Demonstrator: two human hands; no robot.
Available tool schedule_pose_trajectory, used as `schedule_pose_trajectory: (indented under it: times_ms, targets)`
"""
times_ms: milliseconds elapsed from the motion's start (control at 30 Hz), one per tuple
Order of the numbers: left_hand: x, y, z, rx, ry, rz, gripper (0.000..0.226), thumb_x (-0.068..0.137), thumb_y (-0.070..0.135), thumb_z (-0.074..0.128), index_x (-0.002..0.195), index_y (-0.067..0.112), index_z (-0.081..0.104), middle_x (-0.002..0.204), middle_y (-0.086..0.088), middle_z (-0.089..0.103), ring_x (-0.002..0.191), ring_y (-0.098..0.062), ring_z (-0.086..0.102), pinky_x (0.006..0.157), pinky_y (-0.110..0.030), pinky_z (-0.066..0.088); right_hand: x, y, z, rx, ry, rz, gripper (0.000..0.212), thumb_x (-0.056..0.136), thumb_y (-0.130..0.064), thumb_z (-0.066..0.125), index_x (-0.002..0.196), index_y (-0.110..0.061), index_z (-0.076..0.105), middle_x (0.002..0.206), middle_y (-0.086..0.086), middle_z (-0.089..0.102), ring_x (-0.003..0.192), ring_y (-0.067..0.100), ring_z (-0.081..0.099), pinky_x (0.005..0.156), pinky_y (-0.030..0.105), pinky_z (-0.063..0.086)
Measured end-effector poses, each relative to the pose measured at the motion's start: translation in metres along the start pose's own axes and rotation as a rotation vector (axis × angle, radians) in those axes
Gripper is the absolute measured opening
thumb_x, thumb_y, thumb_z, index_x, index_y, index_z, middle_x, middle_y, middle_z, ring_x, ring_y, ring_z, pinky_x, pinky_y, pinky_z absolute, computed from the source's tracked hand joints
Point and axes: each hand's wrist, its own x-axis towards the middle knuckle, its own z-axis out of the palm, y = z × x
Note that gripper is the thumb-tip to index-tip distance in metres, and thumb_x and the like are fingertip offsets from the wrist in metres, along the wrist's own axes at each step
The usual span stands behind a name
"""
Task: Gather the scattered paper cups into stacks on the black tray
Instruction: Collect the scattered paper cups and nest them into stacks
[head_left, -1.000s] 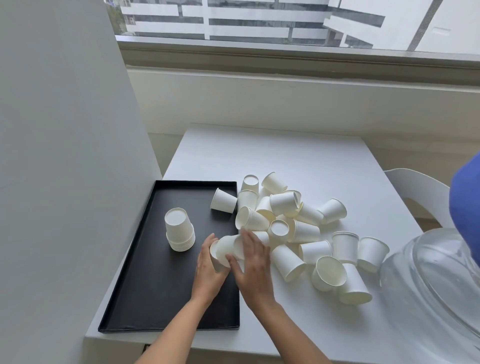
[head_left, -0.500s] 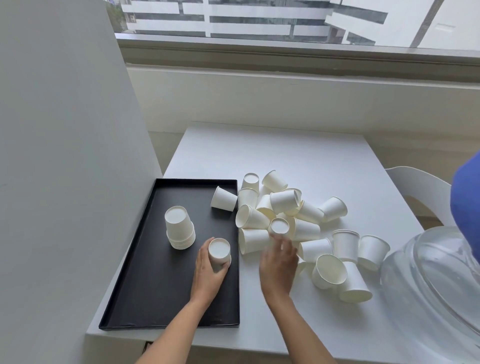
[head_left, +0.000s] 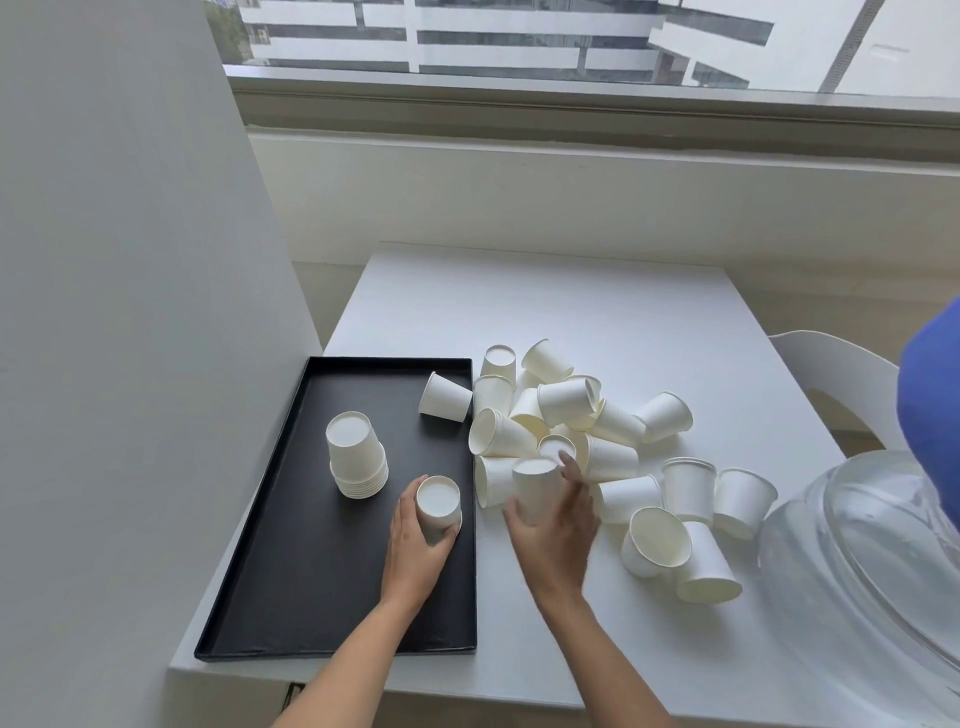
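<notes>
The left hand (head_left: 415, 545) grips an upturned cup (head_left: 439, 501) on the tray (head_left: 291, 571), the right hand (head_left: 558, 530) a second cup (head_left: 535, 483) beside the tabletop (head_left: 545, 312) pile (head_left: 597, 415) (light, probably crushable, so best held gently round the sides).

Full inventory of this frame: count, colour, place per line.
black tray: 1, black, table's left side
cup stack: 1, white, upside down, tray's left half
lone cup: 1, white, on its side at the tray's far right corner
left-hand cup: 1, white, upside down on the tray's right part
right-hand cup: 1, white, upside down at the pile's near-left edge
loose cups: roughly seventeen, overlapping, white, piled right of the tray
table: 1, white
clear dome: 1, transparent, near right
chair: 1, white, right of the table
blue object: 1, right edge, cannot identify
partition: 1, grey, left
window: 1, far side
left hand: 1, grips left-hand cup
right hand: 1, grips right-hand cup
</notes>
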Motion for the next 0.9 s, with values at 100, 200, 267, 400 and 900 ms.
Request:
schedule_pose_trajectory:
  times_ms: [100, 200, 267, 400, 900]
  targets:
    - [-0.001, -0.001, 0.001, -0.003, -0.011, -0.002, 0.067, 0.078, 0.017, 0.074, 0.135, 0.024, 0.039, 0.137, 0.010, 0.045, 0.126, -0.009, 0.041, 0.105, -0.028, 0.035, 0.001, -0.037, 0.009, 0.322, -0.138, -0.115, 0.078, 0.081, -0.028, 0.067, 0.144, -0.028, 0.021, 0.139, -0.017, 0.029, 0.132, -0.004, 0.026, 0.105, 0.007, 0.020]
    - [-0.001, -0.001, 0.002, -0.016, -0.035, -0.035, 0.067, 0.079, 0.025, 0.072, 0.134, 0.032, 0.034, 0.134, 0.014, 0.045, 0.123, -0.008, 0.043, 0.102, -0.028, 0.038, -0.003, -0.053, 0.020, 0.416, -0.370, -0.184, 0.072, 0.086, -0.025, 0.062, 0.141, -0.035, 0.015, 0.138, -0.026, 0.021, 0.130, -0.010, 0.025, 0.106, 0.006, 0.020]
    - [0.000, 0.000, 0.002, -0.024, -0.035, -0.053, 0.062, 0.081, 0.032, 0.067, 0.131, 0.038, 0.032, 0.131, 0.016, 0.046, 0.123, -0.011, 0.045, 0.098, -0.031, 0.041, -0.008, -0.049, 0.028, 0.316, -0.460, -0.237, 0.065, 0.087, -0.023, 0.060, 0.140, -0.024, 0.023, 0.139, -0.011, 0.030, 0.129, 0.004, 0.033, 0.107, 0.015, 0.026]
    - [-0.002, -0.007, 0.001, -0.054, -0.078, -0.069, 0.076, 0.079, 0.022, 0.069, 0.134, 0.044, 0.021, 0.140, 0.013, 0.042, 0.126, -0.013, 0.045, 0.101, -0.036, 0.043, -0.019, -0.031, 0.040, 0.054, -0.536, -0.299, 0.053, 0.089, -0.026, 0.054, 0.136, -0.014, 0.034, 0.142, -0.002, 0.037, 0.131, 0.014, 0.037, 0.105, 0.029, 0.033]
    - [-0.001, -0.018, 0.008, -0.050, -0.049, -0.058, 0.072, 0.074, 0.018, 0.079, 0.132, 0.028, 0.038, 0.134, 0.008, 0.047, 0.124, -0.016, 0.045, 0.100, -0.032, 0.040, 0.037, 0.050, -0.037, -0.414, 0.023, 0.297, 0.065, 0.071, -0.020, 0.079, 0.127, -0.003, 0.050, 0.135, 0.026, 0.043, 0.119, 0.044, 0.044, 0.094, 0.051, 0.038]
